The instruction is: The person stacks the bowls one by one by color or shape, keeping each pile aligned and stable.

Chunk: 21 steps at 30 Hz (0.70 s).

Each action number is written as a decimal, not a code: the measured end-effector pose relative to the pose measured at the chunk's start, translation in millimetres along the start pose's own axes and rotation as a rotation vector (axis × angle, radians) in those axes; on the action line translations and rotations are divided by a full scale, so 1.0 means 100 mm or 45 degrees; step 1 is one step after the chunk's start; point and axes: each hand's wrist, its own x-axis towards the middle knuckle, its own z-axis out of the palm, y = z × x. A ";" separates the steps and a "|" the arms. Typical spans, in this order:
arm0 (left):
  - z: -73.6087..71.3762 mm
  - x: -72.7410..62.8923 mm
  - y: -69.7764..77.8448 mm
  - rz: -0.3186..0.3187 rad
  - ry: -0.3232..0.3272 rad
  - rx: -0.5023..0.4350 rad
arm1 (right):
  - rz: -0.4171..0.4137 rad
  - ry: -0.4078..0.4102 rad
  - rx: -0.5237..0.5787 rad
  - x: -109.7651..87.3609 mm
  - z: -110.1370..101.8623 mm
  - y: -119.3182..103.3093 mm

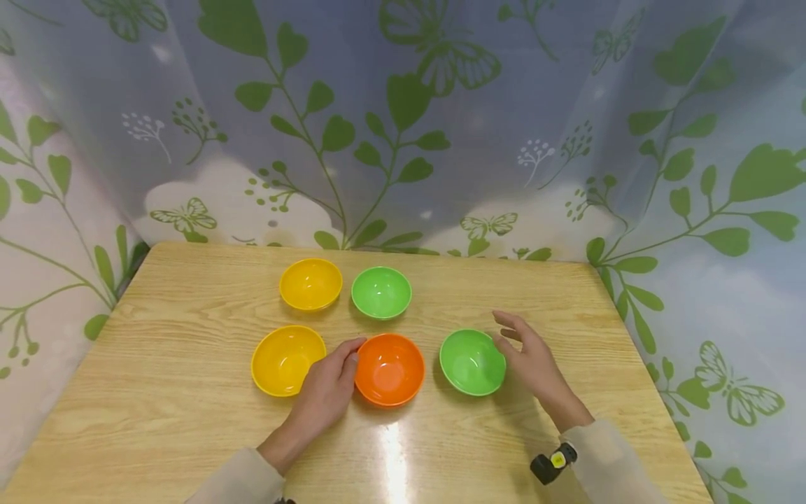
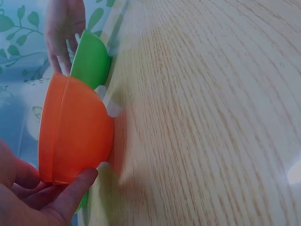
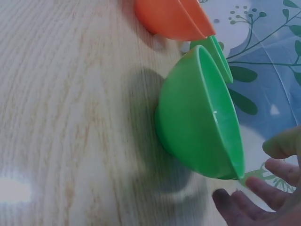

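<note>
An orange bowl (image 1: pixel 390 371) stands upright in the middle of the wooden table. My left hand (image 1: pixel 328 387) holds it by its left side, thumb at the rim; the left wrist view shows fingers (image 2: pixel 75 190) against its outer wall. To the right is a green bowl (image 1: pixel 472 362). My right hand (image 1: pixel 532 360) is beside that bowl's right rim, fingers spread and relaxed. A small gap separates the fingers (image 3: pixel 268 192) from the green bowl in the right wrist view. Whether the orange bowl's base touches the table I cannot tell.
A yellow bowl (image 1: pixel 288 360) sits just left of my left hand. Farther back stand another yellow bowl (image 1: pixel 311 284) and a second green bowl (image 1: pixel 381 292), side by side. A patterned curtain (image 1: pixel 403 140) hangs behind the wooden table (image 1: pixel 189 364).
</note>
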 end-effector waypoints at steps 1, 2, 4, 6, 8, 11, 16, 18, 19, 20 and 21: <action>0.00 0.00 0.00 -0.013 -0.004 -0.006 | 0.003 -0.011 0.004 0.00 0.01 0.01; 0.00 0.00 0.00 -0.011 -0.007 -0.004 | 0.007 -0.022 0.012 0.00 0.02 0.02; 0.00 0.00 0.01 -0.002 -0.007 -0.003 | 0.018 -0.043 0.020 0.01 0.04 0.04; 0.00 -0.01 0.01 0.010 -0.005 -0.004 | 0.040 -0.066 0.015 0.02 0.06 0.06; 0.00 -0.02 0.02 0.020 -0.003 -0.005 | 0.058 -0.082 0.000 0.02 0.08 0.09; 0.00 -0.02 0.02 0.023 -0.004 -0.006 | 0.083 -0.111 -0.017 0.03 0.11 0.13; 0.00 -0.02 0.02 0.024 -0.005 -0.017 | 0.089 -0.133 -0.021 0.01 0.13 0.15; -0.01 -0.03 0.01 0.048 0.004 -0.020 | 0.090 -0.145 -0.012 0.01 0.13 0.14; -0.01 -0.03 0.00 0.065 0.009 -0.015 | 0.087 -0.152 -0.009 0.00 0.13 0.14; 0.00 -0.03 0.00 0.077 0.017 -0.008 | 0.085 -0.158 -0.003 0.00 0.13 0.14; 0.00 -0.03 -0.02 0.089 0.024 0.000 | 0.083 -0.161 0.001 0.00 0.13 0.14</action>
